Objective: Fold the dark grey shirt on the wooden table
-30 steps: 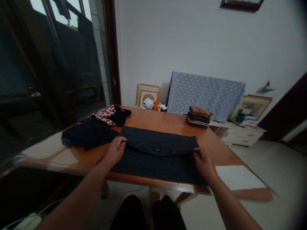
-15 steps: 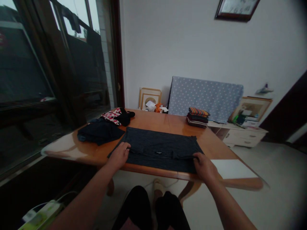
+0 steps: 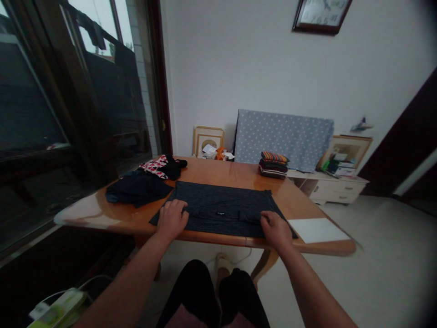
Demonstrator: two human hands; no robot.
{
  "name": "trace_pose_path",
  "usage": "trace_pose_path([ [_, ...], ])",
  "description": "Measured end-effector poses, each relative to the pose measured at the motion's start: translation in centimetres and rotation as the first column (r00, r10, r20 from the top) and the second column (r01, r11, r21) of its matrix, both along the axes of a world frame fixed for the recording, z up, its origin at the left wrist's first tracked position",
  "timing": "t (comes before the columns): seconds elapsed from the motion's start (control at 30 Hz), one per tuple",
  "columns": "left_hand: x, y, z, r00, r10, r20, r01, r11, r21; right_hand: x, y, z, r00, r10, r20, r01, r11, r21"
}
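Note:
A dark grey shirt (image 3: 218,198) lies folded into a wide, low shape near the front edge of the wooden table, a small label showing at its near middle. My left hand (image 3: 173,218) rests on the shirt's left part, fingers laid forward over the cloth and the thumb apart. On the other side, my right hand (image 3: 276,228) is closed, with thumb and curled fingers pinching the cloth near the right end.
Rumpled dark clothes (image 3: 136,187) and a red-and-white patterned cloth (image 3: 154,167) lie on the table (image 3: 218,171) at left. A folded stack of clothes (image 3: 273,165) stands at the far right. A white sheet (image 3: 318,230) lies at the right front.
My left hand has loosened from its pinch and lies flatter on the shirt. My right hand has shifted slightly inward along the cloth. The view has turned a little right.

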State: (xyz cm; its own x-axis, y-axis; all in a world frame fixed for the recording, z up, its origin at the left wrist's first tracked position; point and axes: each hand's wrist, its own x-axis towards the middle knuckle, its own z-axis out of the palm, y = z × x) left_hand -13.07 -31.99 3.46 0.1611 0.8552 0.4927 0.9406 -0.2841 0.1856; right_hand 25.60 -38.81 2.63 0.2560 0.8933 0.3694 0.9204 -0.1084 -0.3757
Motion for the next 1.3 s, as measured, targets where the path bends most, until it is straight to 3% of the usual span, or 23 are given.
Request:
trace_pose_path([
  [0.17,2.7,0.3,-0.4,0.999,-0.029,0.013,0.031,0.993,-0.11,-3.2,1.8,0.4,0.996,0.091,0.007,-0.091,0.993,-0.08],
  [0.33,3.1,0.4,-1.2,0.997,0.029,0.069,-0.013,0.975,-0.221,-4.3,2.6,0.1,0.993,0.12,-0.015,-0.121,0.976,-0.181],
  [0.5,2.0,-0.5,-1.0,0.993,-0.005,0.114,0.033,0.969,-0.246,-4.3,1.1,-0.5,0.975,0.202,-0.089,-0.21,0.973,-0.092],
  [0.63,0.8,-2.2,-1.0,0.992,-0.08,0.099,0.097,0.978,-0.186,-3.5,-1.2,-1.6,0.954,0.279,-0.113,-0.281,0.96,-0.009],
  [0.8,0.5,-3.6,-1.4,0.981,-0.121,0.153,0.136,0.986,-0.093,-2.6,-2.5,-2.5,0.968,0.206,-0.142,-0.208,0.978,0.007],
  [0.93,1.3,-3.4,-1.6,0.96,-0.19,0.204,0.21,0.974,-0.08,-3.5,-1.7,-1.4,0.981,0.152,-0.117,-0.163,0.983,-0.087],
  [1.1,1.9,-2.7,-1.8,0.965,-0.175,0.197,0.208,0.965,-0.162,-5.4,0.2,0.3,0.996,0.083,-0.011,-0.083,0.969,-0.231],
  [1.3,1.3,-3.0,-1.9,0.957,-0.183,0.223,0.222,0.961,-0.164,-5.5,0.0,-0.6,0.975,0.141,-0.173,-0.174,0.965,-0.196],
])
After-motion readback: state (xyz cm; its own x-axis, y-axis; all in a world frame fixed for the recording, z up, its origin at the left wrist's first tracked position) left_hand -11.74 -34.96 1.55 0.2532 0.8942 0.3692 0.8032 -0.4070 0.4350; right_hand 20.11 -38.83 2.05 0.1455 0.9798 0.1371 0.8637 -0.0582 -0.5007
